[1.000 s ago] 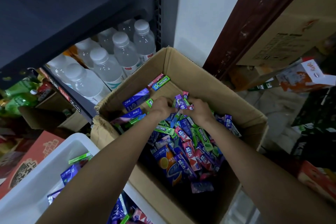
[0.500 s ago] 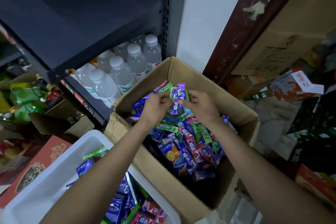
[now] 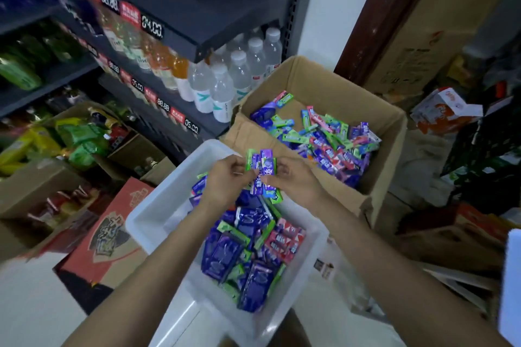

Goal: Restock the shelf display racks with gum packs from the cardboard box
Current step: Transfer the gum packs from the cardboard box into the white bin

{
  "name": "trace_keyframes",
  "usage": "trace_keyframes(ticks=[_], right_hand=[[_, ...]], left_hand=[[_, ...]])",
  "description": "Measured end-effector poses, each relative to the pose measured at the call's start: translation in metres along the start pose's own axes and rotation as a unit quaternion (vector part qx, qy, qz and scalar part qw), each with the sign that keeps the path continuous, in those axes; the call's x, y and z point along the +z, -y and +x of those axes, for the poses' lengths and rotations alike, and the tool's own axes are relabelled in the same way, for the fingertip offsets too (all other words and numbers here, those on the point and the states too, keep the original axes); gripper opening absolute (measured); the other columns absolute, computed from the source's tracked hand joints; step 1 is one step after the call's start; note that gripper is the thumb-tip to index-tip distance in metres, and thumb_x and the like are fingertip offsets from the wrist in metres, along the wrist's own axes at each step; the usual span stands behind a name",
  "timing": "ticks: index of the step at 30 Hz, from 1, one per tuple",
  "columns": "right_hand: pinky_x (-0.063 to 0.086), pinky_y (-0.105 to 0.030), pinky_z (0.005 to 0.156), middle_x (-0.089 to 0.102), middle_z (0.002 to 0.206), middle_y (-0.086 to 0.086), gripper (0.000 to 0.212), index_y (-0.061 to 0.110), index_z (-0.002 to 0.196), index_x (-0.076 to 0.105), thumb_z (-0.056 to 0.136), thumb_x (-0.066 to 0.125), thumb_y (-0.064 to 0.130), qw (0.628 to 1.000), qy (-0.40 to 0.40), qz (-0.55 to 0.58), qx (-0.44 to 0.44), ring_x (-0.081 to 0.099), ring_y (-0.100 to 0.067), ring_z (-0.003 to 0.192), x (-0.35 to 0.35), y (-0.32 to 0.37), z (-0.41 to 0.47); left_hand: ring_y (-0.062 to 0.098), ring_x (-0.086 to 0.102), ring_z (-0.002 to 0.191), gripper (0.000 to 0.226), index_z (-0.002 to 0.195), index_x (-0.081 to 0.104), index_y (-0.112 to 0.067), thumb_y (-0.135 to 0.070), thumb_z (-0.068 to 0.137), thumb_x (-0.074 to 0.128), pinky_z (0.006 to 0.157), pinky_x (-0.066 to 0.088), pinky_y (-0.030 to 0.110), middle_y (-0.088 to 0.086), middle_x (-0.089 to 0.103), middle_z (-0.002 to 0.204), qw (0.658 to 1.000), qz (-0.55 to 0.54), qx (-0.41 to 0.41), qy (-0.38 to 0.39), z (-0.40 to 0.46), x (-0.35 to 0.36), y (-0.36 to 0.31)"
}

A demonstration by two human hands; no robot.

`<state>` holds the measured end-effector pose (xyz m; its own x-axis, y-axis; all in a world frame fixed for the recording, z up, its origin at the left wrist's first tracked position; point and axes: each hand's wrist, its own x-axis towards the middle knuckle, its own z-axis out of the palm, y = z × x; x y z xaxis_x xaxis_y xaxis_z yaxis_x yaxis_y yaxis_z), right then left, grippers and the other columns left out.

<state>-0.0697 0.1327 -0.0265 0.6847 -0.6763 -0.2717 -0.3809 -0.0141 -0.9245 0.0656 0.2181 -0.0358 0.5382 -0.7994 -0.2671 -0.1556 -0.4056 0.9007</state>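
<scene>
Together both hands (image 3: 260, 177) pinch gum packs (image 3: 262, 169), long axes upright

clear water bottles (image 3: 222, 87) on the dark shelf, orange drinks (image 3: 172, 65) beside, red printed carton (image 3: 112, 236) on floor.

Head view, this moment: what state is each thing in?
Cardboard box: open, gum packs loose inside.
White bin: open, partly filled with gum packs.
Handful of gum packs: held above the bin by both hands.
Left hand: gripping packs.
Right hand: gripping packs.
Water bottles: upright, capped.
</scene>
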Motion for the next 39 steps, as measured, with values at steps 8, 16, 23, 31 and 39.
trace_keyframes(ticks=[8, 16, 23, 31, 39], right_hand=[[0.036, -0.021, 0.069, 0.059, 0.11, -0.003, 0.055, 0.006, 0.138, 0.039, 0.088, 0.061, 0.011, 0.969, 0.018, -0.228, 0.092, 0.05, -0.009, 0.085, 0.056, -0.064, -0.042], [0.044, -0.03, 0.089, 0.057, 0.121, -0.013, 0.037, 0.005, 0.128, 0.05, 0.093, 0.054, 0.012, 0.965, -0.029, -0.249, 0.075, 0.056, -0.025, 0.109, 0.025, -0.049, -0.047], [0.043, -0.018, 0.079, 0.061, 0.085, -0.001, 0.024, 0.003, 0.109, 0.061, 0.088, 0.052, -0.002, 0.984, -0.1, -0.139, -0.037, 0.056, -0.014, 0.081, -0.04, -0.001, 0.024], [0.037, -0.035, 0.102, 0.051, 0.131, -0.015, 0.051, 0.009, 0.135, 0.044, 0.088, 0.062, 0.019, 0.953, -0.005, -0.302, -0.026, 0.047, -0.028, 0.122, -0.08, -0.016, 0.157], [0.025, -0.036, 0.113, 0.02, 0.153, -0.008, 0.076, 0.013, 0.147, 0.023, 0.086, 0.066, 0.023, 0.921, 0.1, -0.369, -0.071, 0.02, -0.025, 0.141, -0.059, -0.044, 0.225]], left_hand=[[0.025, 0.054, 0.073, 0.012, 0.078, 0.056, -0.008, -0.014, 0.086, 0.063, 0.063, 0.038, 0.026, 0.009, 0.057, 0.075, 0.973, 0.216, -0.033, 0.07, -0.045, 0.003, 0.069], [0.025, 0.059, 0.096, 0.032, 0.117, 0.056, -0.004, -0.01, 0.086, 0.064, 0.088, 0.049, 0.035, 0.012, 0.062, 0.108, 0.979, 0.198, 0.039, 0.04, -0.035, -0.002, 0.062], [0.018, 0.056, 0.098, 0.032, 0.12, 0.055, -0.006, -0.011, 0.089, 0.06, 0.083, 0.042, 0.023, 0.011, 0.059, 0.115, 0.985, 0.139, 0.092, -0.044, 0.043, 0.01, -0.014], [0.025, 0.048, 0.122, 0.064, 0.14, 0.04, -0.011, -0.022, 0.084, 0.069, 0.09, 0.033, 0.021, 0.012, 0.051, 0.131, 0.989, 0.097, 0.008, -0.11, 0.14, 0.009, -0.022], [0.007, 0.055, 0.101, 0.047, 0.13, 0.053, -0.024, -0.023, 0.086, 0.067, 0.079, 0.036, 0.007, -0.006, 0.061, 0.114, 0.993, 0.017, -0.006, -0.116, 0.149, 0.011, 0.002]])
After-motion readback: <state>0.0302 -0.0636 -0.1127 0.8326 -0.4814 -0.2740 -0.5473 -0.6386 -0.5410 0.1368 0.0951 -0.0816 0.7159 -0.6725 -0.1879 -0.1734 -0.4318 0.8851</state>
